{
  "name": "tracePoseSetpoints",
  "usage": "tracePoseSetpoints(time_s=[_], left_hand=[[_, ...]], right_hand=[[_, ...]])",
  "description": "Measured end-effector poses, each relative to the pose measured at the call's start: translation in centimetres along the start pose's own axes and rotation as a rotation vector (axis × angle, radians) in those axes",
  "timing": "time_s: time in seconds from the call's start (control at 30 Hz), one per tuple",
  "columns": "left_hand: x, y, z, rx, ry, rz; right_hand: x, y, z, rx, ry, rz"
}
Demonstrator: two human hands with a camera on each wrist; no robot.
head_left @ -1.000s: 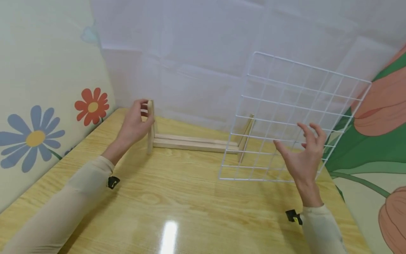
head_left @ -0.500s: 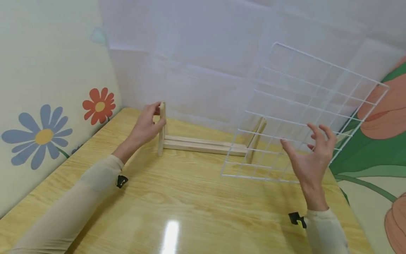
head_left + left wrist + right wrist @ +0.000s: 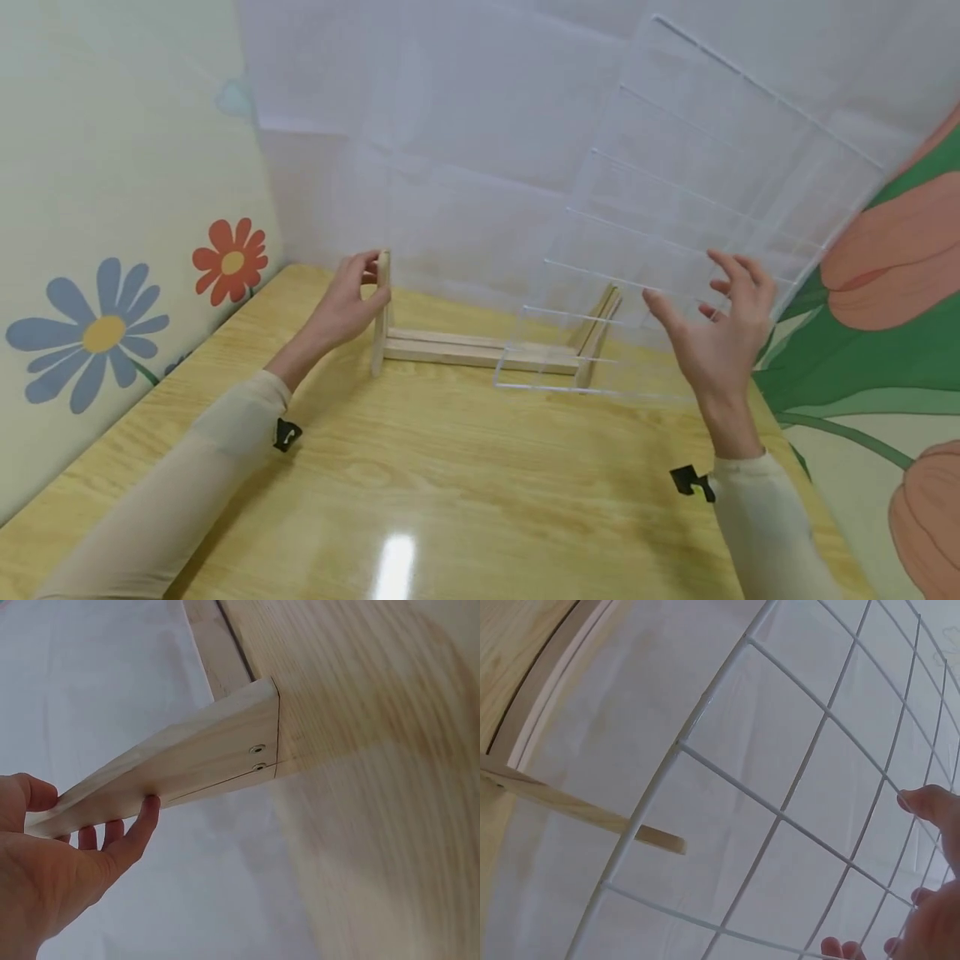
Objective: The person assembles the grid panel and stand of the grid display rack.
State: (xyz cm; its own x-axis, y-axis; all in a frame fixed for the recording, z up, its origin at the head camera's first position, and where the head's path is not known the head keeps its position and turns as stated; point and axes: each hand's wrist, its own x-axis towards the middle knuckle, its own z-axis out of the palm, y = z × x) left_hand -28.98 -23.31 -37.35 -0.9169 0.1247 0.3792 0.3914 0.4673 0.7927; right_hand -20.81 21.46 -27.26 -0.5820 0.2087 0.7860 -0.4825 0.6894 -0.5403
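A wooden stand (image 3: 450, 353) rests on the table, with a low double rail joining two end uprights. My left hand (image 3: 341, 304) holds the top of its left upright (image 3: 202, 754), thumb on one side and fingers on the other. Two screw heads show near that upright's lower end in the left wrist view. My right hand (image 3: 720, 346) grips a white wire grid panel (image 3: 783, 815), thumb and fingers at its wires. The tilted panel hangs in front of the stand's right upright (image 3: 596, 342). Several of its wires fade against the pale backdrop in the head view.
The wood-grain table (image 3: 420, 467) ends against a pale sheet (image 3: 465, 125) at the back. A flower-patterned wall covering (image 3: 105, 183) stands at the left, with another at the right. Black wrist mounts (image 3: 286, 434) sit by both sleeves.
The grid panel has tilted further and risen, its lower left corner shifting up and left over the stand's right end. My left hand stays on the left upright.
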Motion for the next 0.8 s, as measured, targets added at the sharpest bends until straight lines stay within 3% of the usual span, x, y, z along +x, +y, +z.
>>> tracePoseSetpoints(time_s=[0.33,0.8], left_hand=[[0.8,-0.2,0.5,-0.038,-0.012,0.013],[0.7,-0.6,0.5,-0.071,-0.031,0.027]], right_hand=[[3.5,-1.7,1.3,0.037,-0.001,-0.011],[5.7,-2.7,3.6,0.055,-0.021,-0.006]])
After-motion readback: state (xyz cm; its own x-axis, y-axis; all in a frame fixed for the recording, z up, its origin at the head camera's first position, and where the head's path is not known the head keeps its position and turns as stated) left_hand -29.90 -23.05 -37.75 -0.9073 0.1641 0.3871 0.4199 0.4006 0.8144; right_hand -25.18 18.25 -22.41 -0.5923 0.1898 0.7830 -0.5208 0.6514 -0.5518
